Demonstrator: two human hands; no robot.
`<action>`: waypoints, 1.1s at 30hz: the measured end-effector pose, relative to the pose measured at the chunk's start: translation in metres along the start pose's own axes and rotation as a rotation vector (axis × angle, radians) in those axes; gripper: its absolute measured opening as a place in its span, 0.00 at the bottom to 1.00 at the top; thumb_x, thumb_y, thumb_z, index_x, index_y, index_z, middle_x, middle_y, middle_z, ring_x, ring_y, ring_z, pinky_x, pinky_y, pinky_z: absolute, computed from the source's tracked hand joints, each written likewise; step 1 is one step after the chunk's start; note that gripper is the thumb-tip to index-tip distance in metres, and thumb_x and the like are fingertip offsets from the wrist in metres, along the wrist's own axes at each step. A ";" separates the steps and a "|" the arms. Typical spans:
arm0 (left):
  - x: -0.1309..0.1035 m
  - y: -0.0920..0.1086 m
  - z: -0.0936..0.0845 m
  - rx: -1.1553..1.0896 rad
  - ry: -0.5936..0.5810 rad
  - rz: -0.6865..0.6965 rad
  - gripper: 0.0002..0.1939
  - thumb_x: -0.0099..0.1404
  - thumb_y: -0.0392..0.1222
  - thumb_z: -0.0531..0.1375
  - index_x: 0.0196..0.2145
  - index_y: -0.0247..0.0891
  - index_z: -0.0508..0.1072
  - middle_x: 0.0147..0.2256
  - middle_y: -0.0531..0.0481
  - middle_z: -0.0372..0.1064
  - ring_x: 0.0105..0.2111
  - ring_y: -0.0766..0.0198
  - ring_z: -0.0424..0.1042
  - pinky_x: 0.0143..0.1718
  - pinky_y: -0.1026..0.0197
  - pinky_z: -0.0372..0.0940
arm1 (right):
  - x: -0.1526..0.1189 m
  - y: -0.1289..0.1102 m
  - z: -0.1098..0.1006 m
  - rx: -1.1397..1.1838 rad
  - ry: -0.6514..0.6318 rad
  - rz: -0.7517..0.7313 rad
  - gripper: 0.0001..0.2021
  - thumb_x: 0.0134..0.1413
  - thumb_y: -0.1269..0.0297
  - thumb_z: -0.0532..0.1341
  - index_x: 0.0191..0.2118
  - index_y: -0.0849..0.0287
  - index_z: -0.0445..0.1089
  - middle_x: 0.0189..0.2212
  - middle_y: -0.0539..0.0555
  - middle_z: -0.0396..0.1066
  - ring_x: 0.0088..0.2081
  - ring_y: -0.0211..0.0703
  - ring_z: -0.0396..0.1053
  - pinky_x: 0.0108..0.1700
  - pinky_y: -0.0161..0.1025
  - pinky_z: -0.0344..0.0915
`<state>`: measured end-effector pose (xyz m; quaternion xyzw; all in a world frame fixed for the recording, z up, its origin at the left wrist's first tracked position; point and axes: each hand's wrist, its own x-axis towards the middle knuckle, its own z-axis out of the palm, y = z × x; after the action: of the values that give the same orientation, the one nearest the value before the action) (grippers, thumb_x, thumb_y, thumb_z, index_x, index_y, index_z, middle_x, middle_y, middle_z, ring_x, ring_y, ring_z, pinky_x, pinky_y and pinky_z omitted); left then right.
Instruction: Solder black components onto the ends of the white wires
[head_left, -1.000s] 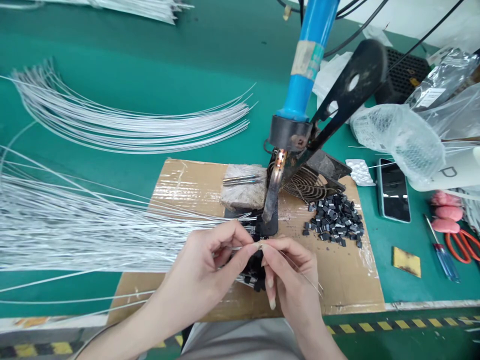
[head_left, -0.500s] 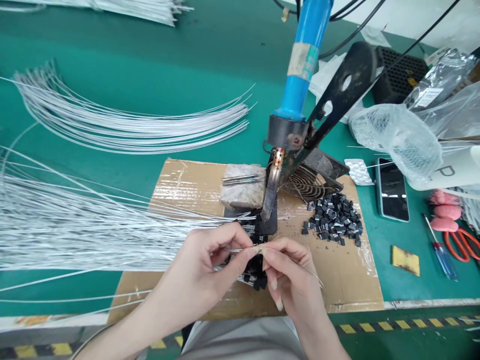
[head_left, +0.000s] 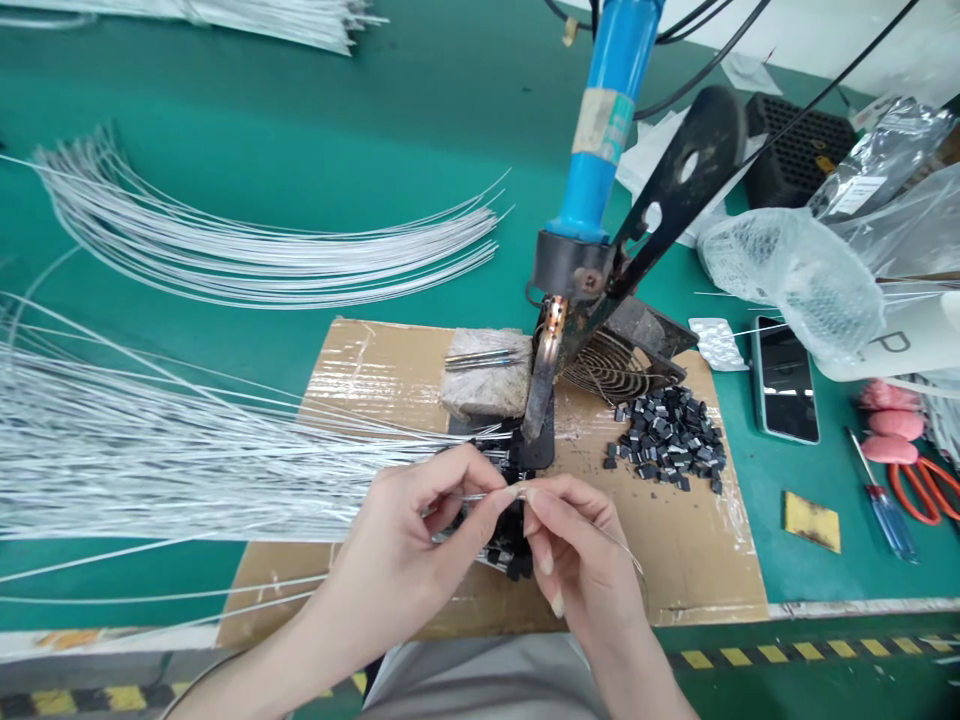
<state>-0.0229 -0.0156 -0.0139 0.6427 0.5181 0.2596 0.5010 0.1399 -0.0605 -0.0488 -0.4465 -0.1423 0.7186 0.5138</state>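
White wire bundle (head_left: pixel 187 450) on left, partly over brown cardboard (head_left: pixel 705 560). Left hand (head_left: pixel 420 540) and right hand (head_left: pixel 592 570) meet near soldering iron tip (head_left: pixel 538 405), on wearer's side. Each pinches thin wire (head_left: pixel 471 496) between thumb and index. Best handling, my judgement: light pinch, fingertips close, wrists steady, loose end clear of possibly hot tip. Wire looks pale at left, duller at right, curving past right hand. Middle hidden by fingertips; one strand or several, can't tell.
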 end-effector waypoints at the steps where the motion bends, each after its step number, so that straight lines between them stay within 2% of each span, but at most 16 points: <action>1: -0.001 0.000 0.001 0.013 0.022 0.014 0.13 0.71 0.44 0.59 0.30 0.40 0.77 0.19 0.57 0.63 0.20 0.67 0.55 0.21 0.63 0.50 | 0.000 0.001 0.000 0.006 0.003 -0.006 0.14 0.52 0.51 0.77 0.32 0.56 0.84 0.18 0.45 0.72 0.11 0.27 0.53 0.10 0.26 0.54; 3: -0.002 -0.002 0.004 0.025 0.068 0.037 0.12 0.71 0.43 0.60 0.30 0.40 0.77 0.19 0.57 0.62 0.20 0.67 0.56 0.21 0.64 0.51 | 0.001 0.003 0.001 0.017 0.008 -0.017 0.13 0.52 0.51 0.77 0.32 0.56 0.84 0.18 0.44 0.70 0.11 0.27 0.51 0.10 0.25 0.54; 11: -0.009 -0.017 0.015 -0.054 0.143 0.031 0.12 0.73 0.46 0.62 0.32 0.40 0.78 0.24 0.53 0.72 0.23 0.66 0.68 0.24 0.65 0.61 | 0.000 0.007 0.007 0.108 0.009 -0.034 0.14 0.52 0.52 0.78 0.28 0.55 0.82 0.15 0.42 0.64 0.12 0.26 0.49 0.11 0.24 0.55; 18: -0.011 -0.017 0.017 -0.106 0.158 0.008 0.13 0.72 0.49 0.65 0.32 0.41 0.78 0.25 0.52 0.75 0.24 0.65 0.71 0.24 0.65 0.64 | -0.002 0.010 0.009 0.133 0.030 -0.052 0.12 0.53 0.52 0.78 0.31 0.55 0.84 0.16 0.44 0.69 0.11 0.26 0.54 0.11 0.23 0.60; 23: -0.008 -0.014 0.015 -0.134 0.199 0.020 0.12 0.72 0.47 0.65 0.32 0.40 0.78 0.24 0.54 0.73 0.22 0.67 0.69 0.23 0.66 0.63 | -0.001 0.008 0.010 0.145 0.033 -0.098 0.12 0.53 0.52 0.79 0.39 0.53 0.88 0.22 0.47 0.75 0.14 0.26 0.64 0.13 0.21 0.65; 27: -0.006 -0.008 0.013 -0.155 0.195 0.015 0.10 0.71 0.45 0.66 0.31 0.40 0.78 0.24 0.53 0.75 0.22 0.67 0.70 0.22 0.67 0.64 | -0.001 0.009 0.009 0.095 0.025 -0.115 0.10 0.54 0.53 0.79 0.37 0.52 0.88 0.18 0.46 0.74 0.13 0.28 0.66 0.15 0.22 0.69; 33: -0.007 -0.004 0.010 -0.160 0.187 0.040 0.09 0.70 0.41 0.66 0.30 0.40 0.79 0.23 0.53 0.76 0.21 0.66 0.71 0.22 0.67 0.64 | -0.001 0.011 0.010 0.076 0.030 -0.151 0.08 0.55 0.54 0.79 0.35 0.52 0.87 0.17 0.45 0.75 0.12 0.28 0.65 0.15 0.22 0.69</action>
<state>-0.0177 -0.0257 -0.0198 0.5837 0.5274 0.3690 0.4949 0.1257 -0.0635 -0.0500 -0.4256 -0.1404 0.6759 0.5851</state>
